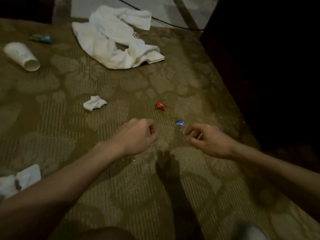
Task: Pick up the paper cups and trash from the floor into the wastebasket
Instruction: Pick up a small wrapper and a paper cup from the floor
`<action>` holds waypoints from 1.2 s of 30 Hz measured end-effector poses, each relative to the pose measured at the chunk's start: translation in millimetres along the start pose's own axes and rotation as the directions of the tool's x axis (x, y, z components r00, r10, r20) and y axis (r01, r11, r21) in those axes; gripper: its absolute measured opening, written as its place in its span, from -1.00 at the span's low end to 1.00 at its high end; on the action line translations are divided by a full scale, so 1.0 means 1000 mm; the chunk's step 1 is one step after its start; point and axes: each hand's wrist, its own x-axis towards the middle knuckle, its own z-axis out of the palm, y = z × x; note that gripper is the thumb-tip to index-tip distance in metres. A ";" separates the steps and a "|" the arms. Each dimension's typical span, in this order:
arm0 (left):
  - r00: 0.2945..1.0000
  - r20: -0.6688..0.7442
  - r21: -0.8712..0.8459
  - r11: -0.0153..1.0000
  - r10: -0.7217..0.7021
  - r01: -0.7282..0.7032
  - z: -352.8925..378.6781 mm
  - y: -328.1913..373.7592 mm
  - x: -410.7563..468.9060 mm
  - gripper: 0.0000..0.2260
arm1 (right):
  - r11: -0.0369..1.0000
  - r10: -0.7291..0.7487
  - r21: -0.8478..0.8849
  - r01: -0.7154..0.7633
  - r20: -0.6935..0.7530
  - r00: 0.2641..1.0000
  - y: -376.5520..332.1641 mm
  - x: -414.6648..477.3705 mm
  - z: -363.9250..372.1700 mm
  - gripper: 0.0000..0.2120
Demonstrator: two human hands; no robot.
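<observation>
A brown carpet with a pale leaf-and-stripe pattern fills the floor, and a tall block of dark furniture stands along its right edge. At the far end lies a crumpled white towel with a small red mark, and a thin black cable runs behind it.

Both bare arms reach out low over the carpet. The left hand is curled into a loose fist, knuckles up, and nothing shows in it. The right hand has its fingers bent in, pinching a thin pale stick that pokes out between them.

A white paper cup lies on its side far to the left, open mouth toward me – well apart from both hands. A rumpled white cloth sits at the near left edge, and a smaller crumpled white tissue rests mid-floor. Beyond the cup is a flat green-and-blue packet.

A crumpled red wrapper lies just beyond the hands. A clear plastic wrapper with a blue end sits right at the right fingertips – whether they touch it, I cannot tell.
</observation>
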 end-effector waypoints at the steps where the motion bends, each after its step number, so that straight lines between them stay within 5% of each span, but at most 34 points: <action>1: 1.000 0.020 0.000 1.000 -0.009 0.009 -0.001 -0.005 0.009 -0.86 | 1.000 0.023 -0.012 -0.023 -0.005 1.000 0.004 0.012 0.003 -0.82; 7: 0.982 0.164 -0.021 0.995 -0.097 0.101 0.017 -0.007 0.078 -0.84 | 0.990 0.141 -0.004 -0.141 -0.045 0.989 0.044 0.077 0.015 -0.60; 12: 0.903 0.405 -0.101 0.975 -0.142 0.199 0.069 0.000 0.116 -0.80 | 0.987 0.161 0.000 -0.162 0.110 0.981 0.081 0.122 0.028 -0.36; 18: 0.896 0.379 -0.309 0.881 -0.231 0.358 0.106 -0.014 0.132 -0.57 | 0.992 0.057 -0.117 -0.040 0.145 0.988 0.108 0.153 0.048 -0.44; 24: 0.886 0.276 -0.621 0.635 -0.371 0.459 0.126 -0.027 0.112 -0.73 | 0.993 0.014 -0.114 0.016 0.260 0.965 0.104 0.176 0.039 -0.86; 29: 0.808 0.114 -0.845 0.371 -0.577 0.385 0.129 -0.023 0.091 -0.85 | 0.952 -0.084 0.304 -0.042 0.389 0.917 0.070 0.175 0.035 -0.95; 33: 0.724 0.253 -0.944 0.001 -0.641 0.331 0.115 -0.013 0.075 -0.81 | 0.867 -0.144 0.492 -0.082 0.405 0.903 0.028 0.171 0.047 -0.91; 36: 0.667 0.222 -0.964 -0.056 -0.711 0.261 0.105 -0.014 0.060 -0.69 | 0.826 -0.222 0.560 -0.072 0.438 0.871 -0.002 0.163 0.060 -0.86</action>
